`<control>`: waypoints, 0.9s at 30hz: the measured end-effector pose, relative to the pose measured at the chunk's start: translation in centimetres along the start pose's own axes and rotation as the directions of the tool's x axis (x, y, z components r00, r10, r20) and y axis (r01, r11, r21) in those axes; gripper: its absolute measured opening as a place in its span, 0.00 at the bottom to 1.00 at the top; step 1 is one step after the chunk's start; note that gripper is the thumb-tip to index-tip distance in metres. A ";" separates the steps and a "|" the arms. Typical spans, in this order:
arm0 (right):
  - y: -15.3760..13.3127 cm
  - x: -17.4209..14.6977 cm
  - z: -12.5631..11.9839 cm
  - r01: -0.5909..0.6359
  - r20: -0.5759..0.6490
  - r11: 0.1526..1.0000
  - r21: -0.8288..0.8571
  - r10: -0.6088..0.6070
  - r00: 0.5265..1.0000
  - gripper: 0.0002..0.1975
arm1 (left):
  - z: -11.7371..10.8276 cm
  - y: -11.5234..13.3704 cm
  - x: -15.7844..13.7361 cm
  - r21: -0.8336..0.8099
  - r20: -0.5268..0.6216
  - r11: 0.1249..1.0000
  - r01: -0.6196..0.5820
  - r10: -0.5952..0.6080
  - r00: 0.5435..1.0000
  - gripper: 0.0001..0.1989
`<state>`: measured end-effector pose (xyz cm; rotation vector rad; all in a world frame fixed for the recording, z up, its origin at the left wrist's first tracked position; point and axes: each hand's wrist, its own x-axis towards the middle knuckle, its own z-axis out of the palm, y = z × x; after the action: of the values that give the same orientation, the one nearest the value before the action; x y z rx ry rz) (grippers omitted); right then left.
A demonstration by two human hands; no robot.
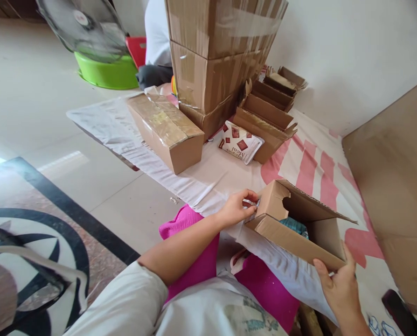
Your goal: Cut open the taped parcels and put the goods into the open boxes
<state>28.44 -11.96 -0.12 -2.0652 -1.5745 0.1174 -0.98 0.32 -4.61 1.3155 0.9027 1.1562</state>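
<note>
A small cardboard box [285,238] lies in front of me with its long lid flap raised. A teal printed item [295,227] is partly visible inside it. My right hand [339,284] grips the box's right end, thumb on the near wall. At the opposite end, my left hand [239,207] has its fingers curled against the cardboard; a small shiny bit shows at the fingertips, too small to name. Beyond the box, a white pouch [241,142] with dark red diamonds and the word "Meal" leans on an open carton [260,123].
A taped carton [166,133] lies left on the cloth-covered table [222,182]. Tall stacked cartons [218,60] stand behind it, partly hiding another person [157,37]. Cardboard [393,186] stands at right, near a dark object [402,315]. A fan [86,23] is at the back left.
</note>
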 end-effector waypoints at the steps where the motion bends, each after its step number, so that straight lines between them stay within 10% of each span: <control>1: 0.1 0.0 0.0 0.003 0.001 1.000 0.004 -0.003 1.000 0.53 | -0.1 -0.2 0.0 -0.002 -0.006 1.000 -0.011 0.010 1.000 0.12; 11: 0.4 0.3 0.2 -0.022 0.006 1.000 0.006 0.022 1.000 0.53 | 0.1 -1.4 0.3 0.018 -0.094 0.999 -0.028 0.030 0.995 0.07; 19: 0.6 0.4 0.5 -0.002 -0.009 0.999 0.037 0.002 1.000 0.54 | -1.1 -1.2 1.0 -0.176 0.176 0.980 0.095 -0.064 0.982 0.17; 27: 0.6 0.2 0.5 0.020 -0.010 0.999 0.036 -0.020 1.000 0.51 | -0.9 -1.2 0.8 -0.043 0.100 0.999 0.003 0.001 0.995 0.07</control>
<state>28.81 -11.69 -0.78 -2.0188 -1.5755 0.1271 -1.56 1.44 -5.82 1.3260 0.8019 1.0933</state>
